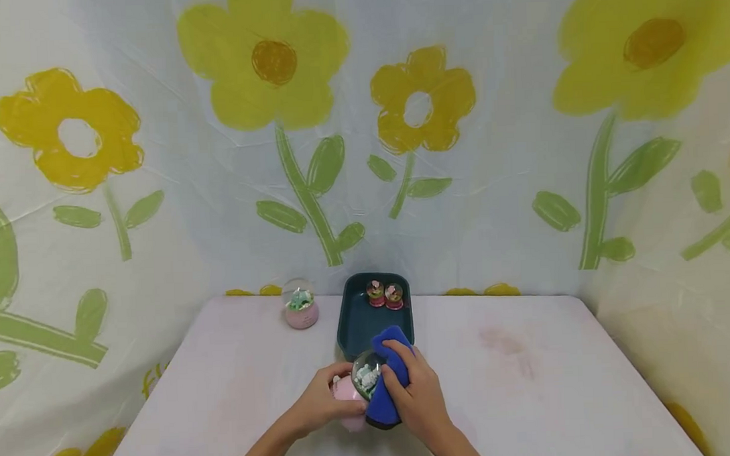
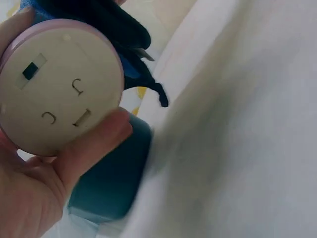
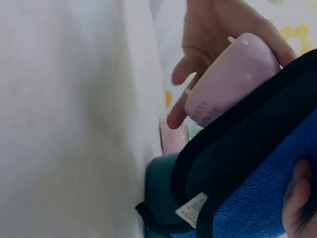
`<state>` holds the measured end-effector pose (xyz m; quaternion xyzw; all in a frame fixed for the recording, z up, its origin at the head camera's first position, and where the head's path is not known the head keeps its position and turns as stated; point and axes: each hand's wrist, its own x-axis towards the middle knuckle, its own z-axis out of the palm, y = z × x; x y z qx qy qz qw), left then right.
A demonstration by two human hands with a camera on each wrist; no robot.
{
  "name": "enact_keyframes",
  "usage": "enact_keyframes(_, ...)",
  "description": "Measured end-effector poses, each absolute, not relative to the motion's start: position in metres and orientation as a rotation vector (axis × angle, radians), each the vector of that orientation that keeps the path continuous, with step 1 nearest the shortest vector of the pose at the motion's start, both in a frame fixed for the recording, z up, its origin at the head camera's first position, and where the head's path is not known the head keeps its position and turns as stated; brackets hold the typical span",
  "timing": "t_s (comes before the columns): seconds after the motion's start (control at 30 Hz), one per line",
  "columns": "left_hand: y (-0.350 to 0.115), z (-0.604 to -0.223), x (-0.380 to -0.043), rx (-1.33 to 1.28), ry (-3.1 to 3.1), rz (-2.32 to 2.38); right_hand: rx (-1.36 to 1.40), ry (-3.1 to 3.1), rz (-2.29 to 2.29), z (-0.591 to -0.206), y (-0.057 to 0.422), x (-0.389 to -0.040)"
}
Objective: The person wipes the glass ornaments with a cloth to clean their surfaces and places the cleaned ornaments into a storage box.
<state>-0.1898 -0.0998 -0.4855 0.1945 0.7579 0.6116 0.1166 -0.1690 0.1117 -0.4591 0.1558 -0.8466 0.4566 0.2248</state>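
My left hand (image 1: 324, 400) grips the pink base of a snow globe (image 1: 365, 375), which is tilted with its clear dome toward the right. In the left wrist view the globe's pale round underside (image 2: 62, 89) faces the camera, a thumb along its edge. My right hand (image 1: 420, 394) holds a blue cloth (image 1: 384, 403) with dark edging against the dome's right side, fingers and thumb bent over it. Up close in the right wrist view, the cloth (image 3: 262, 193) shows a white label and hides the dome; the pink base (image 3: 237, 79) sticks out beyond it.
A dark green tray (image 1: 351, 322) lies just beyond my hands, with two small red-based globes (image 1: 394, 295) at its far end. Another pink-based snow globe (image 1: 301, 305) stands left of the tray on the white table (image 1: 497, 384). A flower-printed curtain (image 1: 497, 203) hangs behind.
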Motion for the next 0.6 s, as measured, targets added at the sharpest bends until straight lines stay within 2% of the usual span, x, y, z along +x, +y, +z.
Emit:
enact_keyframes(0.17,-0.101,-0.493,-0.19,0.639,2.327,1.804,0.497,-2.327,1.228,-0.459,0.108,-0.168)
enact_keyframes(0.4,-0.101,-0.504,-0.187,0.699,2.162,1.983,0.657,-2.267,1.183,-0.456,0.106,-0.176)
enact_keyframes(0.6,-0.101,-0.502,-0.184,0.717,2.238,1.897,0.746,-2.3,1.152,-0.456,0.111,-0.175)
